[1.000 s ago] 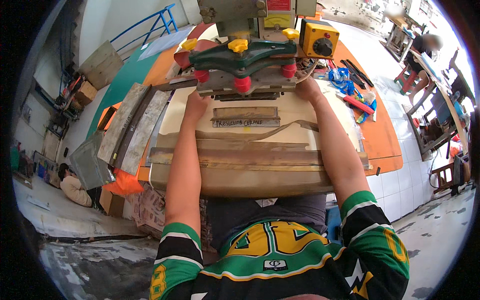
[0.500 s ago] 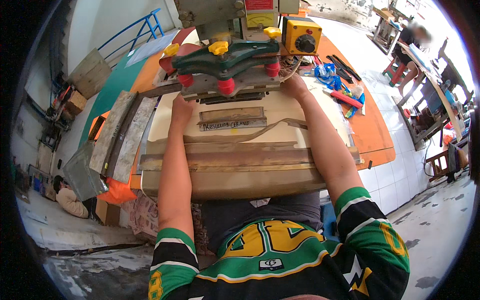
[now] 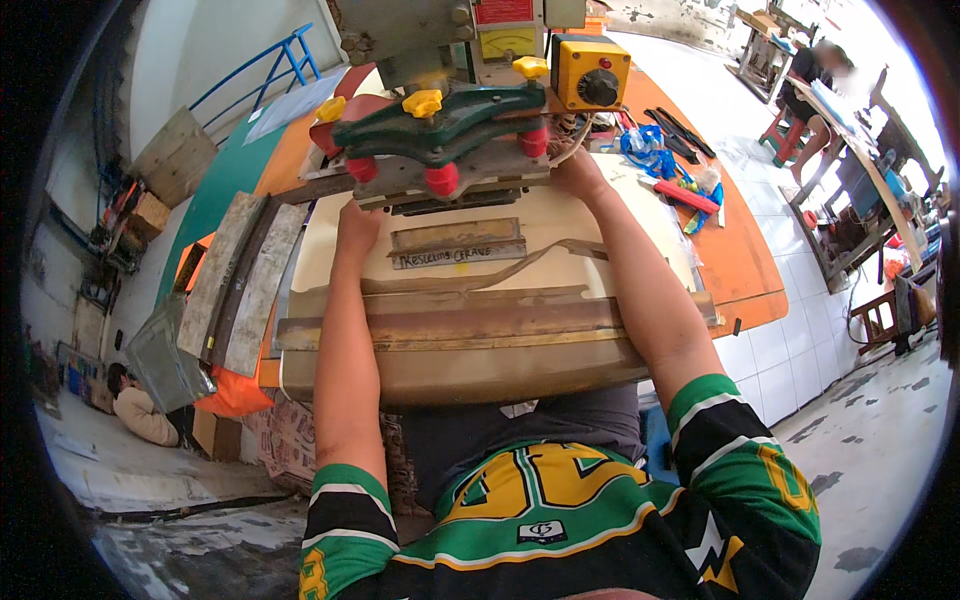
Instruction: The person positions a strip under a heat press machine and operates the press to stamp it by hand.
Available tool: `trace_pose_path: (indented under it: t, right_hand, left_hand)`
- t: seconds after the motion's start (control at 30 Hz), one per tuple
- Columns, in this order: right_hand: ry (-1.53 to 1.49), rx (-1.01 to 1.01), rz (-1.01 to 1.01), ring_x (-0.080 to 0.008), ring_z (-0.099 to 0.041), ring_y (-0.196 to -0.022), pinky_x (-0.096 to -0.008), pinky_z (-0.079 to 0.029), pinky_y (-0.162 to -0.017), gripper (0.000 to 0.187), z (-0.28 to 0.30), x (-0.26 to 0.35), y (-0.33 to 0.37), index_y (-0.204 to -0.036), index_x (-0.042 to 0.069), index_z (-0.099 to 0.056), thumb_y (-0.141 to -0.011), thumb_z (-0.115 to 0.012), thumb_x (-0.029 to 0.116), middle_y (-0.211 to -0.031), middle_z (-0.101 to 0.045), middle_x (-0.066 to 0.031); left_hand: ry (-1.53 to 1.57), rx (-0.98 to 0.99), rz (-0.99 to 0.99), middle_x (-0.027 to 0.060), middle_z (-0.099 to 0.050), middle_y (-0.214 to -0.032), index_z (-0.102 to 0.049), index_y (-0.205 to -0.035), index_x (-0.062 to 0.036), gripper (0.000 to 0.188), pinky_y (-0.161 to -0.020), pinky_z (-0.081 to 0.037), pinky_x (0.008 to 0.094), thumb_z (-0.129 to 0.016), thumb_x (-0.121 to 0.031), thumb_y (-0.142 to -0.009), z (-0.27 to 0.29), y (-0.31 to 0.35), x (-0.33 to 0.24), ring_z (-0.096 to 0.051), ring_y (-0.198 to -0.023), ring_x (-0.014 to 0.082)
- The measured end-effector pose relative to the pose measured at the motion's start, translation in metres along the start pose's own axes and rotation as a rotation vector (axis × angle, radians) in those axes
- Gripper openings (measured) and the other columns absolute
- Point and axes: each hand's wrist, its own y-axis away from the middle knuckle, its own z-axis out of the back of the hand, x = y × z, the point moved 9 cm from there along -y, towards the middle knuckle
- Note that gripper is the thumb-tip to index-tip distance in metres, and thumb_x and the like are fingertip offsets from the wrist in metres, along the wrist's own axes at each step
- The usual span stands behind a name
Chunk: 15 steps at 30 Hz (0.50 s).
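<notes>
A press head with dark green arms, yellow knobs and red feet stands in front of me, above a cream work surface. At the left end of its lower metal plate is my left hand, fingers curled in; what they hold is hidden. My right hand reaches to the plate's right end, beside a pale cable, and its fingers are out of sight. Between my forearms lies a flat metal bar with handwriting on it. Under the plate a dark strip shows.
A long brown taped bar crosses the near edge. Worn metal bars lie at left. To the right are a yellow control box with a black dial, blue plastic and a red tool. Two other people are farther off.
The whole view has shifted a little to the left. Both hands stay at the ends of the press plate, with no clear change in their hold.
</notes>
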Motion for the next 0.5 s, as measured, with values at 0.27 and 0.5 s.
trace_pose_path:
  t: [0.27, 0.5]
  right_hand:
    - [-0.527, -0.152, -0.155, -0.0348, -0.058, -0.086, -0.0412, -0.048, -0.074, 0.033, -0.045, -0.050, 0.006, -0.108, 0.008, -0.053, -0.076, -0.050, 0.015, -0.096, -0.061, -0.0176]
    - [-0.519, -0.317, 0.008, -0.0345, -0.058, -0.089, -0.0424, -0.047, -0.076, 0.039, -0.027, -0.024, 0.001, -0.111, 0.004, -0.048, -0.072, -0.049, 0.012, -0.096, -0.060, -0.0198]
  left_hand:
    - [0.003, 0.022, -0.003, 0.0218, -0.062, -0.080, -0.058, -0.089, 0.0037, 0.023, -0.066, -0.046, 0.0394, -0.057, -0.014, -0.075, -0.011, -0.004, -0.023, -0.060, -0.081, 0.0373]
    - [-0.136, 0.006, -0.117, 0.0231, -0.062, -0.081, -0.057, -0.090, 0.0038, 0.025, -0.068, -0.046, 0.0389, -0.056, -0.017, -0.076, -0.002, -0.001, -0.006, -0.059, -0.084, 0.0377]
